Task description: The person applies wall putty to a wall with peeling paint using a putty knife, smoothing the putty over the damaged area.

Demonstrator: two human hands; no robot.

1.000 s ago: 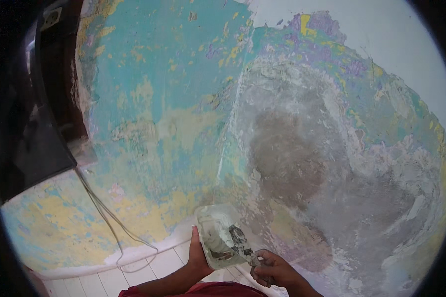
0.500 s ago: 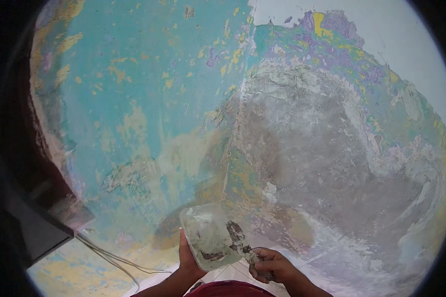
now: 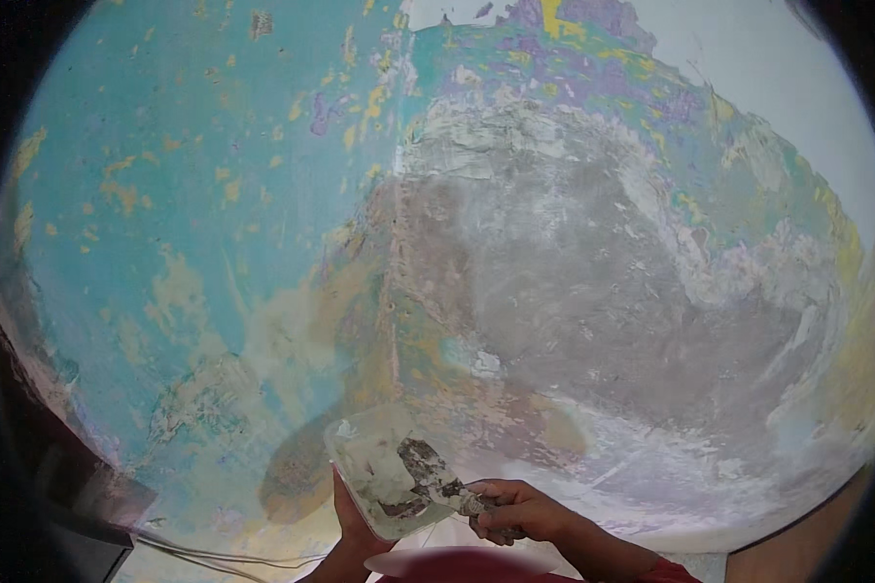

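Two bare hands are seen low in view. A translucent container (image 3: 360,424) (pale paste (image 3: 367,470) inside) is gripped at its left side by the left hand (image 3: 354,523), thumb raised, other fingers hidden. A stained scraper (image 3: 437,483) is clasped in the right hand's (image 3: 520,511) curled fingers, blade over the container. A patchy turquoise-and-grey wall (image 3: 253,126) is seen beyond.

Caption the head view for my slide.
Left hand holds a tub, right hand a smeared scraper, before a patchy turquoise and grey wall.
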